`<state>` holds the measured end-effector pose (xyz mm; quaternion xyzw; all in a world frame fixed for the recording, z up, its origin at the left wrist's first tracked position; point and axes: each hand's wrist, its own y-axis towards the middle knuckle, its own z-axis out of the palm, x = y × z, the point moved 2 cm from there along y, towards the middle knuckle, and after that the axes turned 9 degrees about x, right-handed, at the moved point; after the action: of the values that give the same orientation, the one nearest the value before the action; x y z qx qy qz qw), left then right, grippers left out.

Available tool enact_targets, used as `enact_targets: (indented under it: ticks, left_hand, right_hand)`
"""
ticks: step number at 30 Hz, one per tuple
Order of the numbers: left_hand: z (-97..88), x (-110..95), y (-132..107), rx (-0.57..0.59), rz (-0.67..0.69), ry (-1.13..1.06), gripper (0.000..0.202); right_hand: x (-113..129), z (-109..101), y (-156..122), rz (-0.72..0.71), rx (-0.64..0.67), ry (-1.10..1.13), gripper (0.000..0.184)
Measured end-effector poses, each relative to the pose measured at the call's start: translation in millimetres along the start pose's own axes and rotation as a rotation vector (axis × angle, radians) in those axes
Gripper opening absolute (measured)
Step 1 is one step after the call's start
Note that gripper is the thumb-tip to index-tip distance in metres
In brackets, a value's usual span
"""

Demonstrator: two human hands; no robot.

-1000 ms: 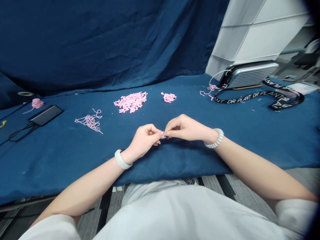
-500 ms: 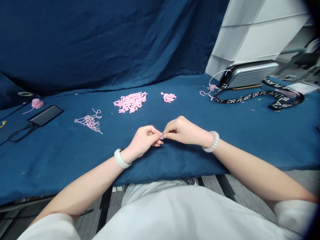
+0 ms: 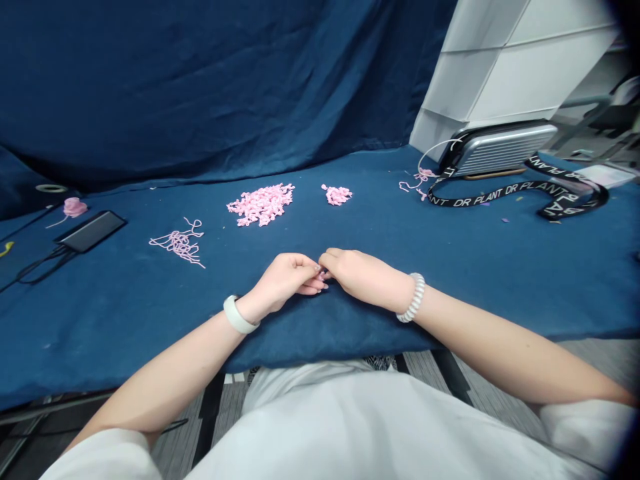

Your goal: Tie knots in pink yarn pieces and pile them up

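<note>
Left hand [image 3: 283,280]: fingers are curled narrow, with the fingertips closed on the piece; white band [image 3: 240,315] is worn on the wrist.
Right hand [image 3: 365,277]: fingers are curled narrow and pressed to the piece from the other side; coil bracelet [image 3: 413,298] is worn on the wrist.
Piece: small pink yarn piece [image 3: 323,273] is held between both hands' fingertips, mostly hidden, just above the bench.
Bench: covered by blue cloth [image 3: 465,267]; forearms are rested near its front edge.
Yarn ahead: large pink pile [image 3: 260,205] and small pink pile [image 3: 337,195] are placed apart; loose pink tangle [image 3: 180,243] is left of them.
Far left: pink yarn rose [image 3: 75,207] is placed beside phone [image 3: 91,231].
Far right: silver case [image 3: 500,149] is placed behind black lanyard [image 3: 500,193].
</note>
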<state>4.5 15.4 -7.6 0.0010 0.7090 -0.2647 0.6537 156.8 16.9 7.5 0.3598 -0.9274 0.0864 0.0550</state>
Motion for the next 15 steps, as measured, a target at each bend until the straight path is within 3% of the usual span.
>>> enact_targets:
  ticks: [15]
  left_hand:
    - [-4.2,-10.6,-5.3,0.032,0.007,-0.224,0.020]
  right_hand:
    - [3.6,4.5,6.7,-0.041,-0.011,-0.112,0.020]
